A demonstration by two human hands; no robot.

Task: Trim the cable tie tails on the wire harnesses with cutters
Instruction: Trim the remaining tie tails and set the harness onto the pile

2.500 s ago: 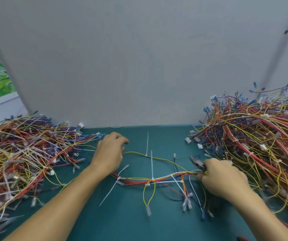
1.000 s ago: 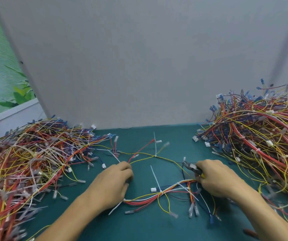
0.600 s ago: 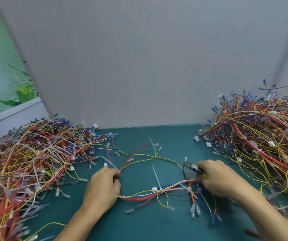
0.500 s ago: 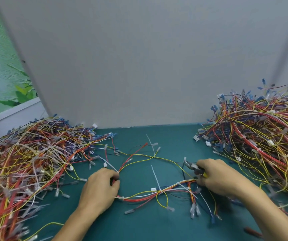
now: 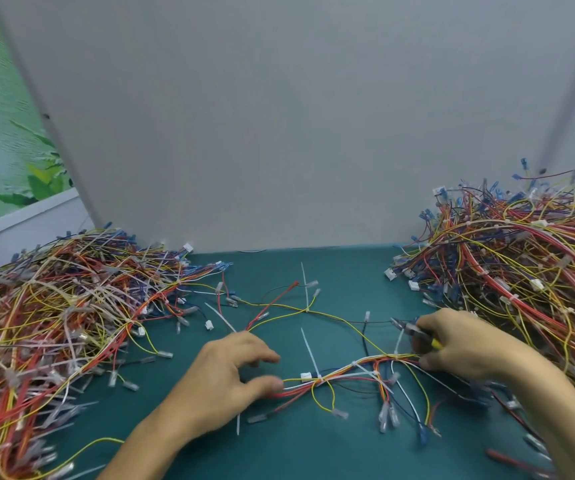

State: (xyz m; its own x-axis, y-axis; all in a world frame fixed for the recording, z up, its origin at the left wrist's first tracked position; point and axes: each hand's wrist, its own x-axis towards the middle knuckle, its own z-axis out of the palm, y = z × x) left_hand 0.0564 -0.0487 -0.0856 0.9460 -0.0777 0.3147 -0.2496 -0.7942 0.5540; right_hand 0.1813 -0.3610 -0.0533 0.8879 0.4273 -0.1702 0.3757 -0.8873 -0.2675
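We have one view: a head-worn wide-angle camera looking forward and down, close over the green mat [image 5: 348,271]. The left hand [image 5: 230,372] and right hand [image 5: 463,344] enter from the bottom edge; the grey panel [image 5: 296,116] fills the upper frame.

Harness [image 5: 348,374] of red, yellow, white wires lies flat mid-surface, near front edge; white tie tails [image 5: 308,351] project toward far edge, uncut. Cutters [image 5: 409,329] just beyond its right end, tips pointing left
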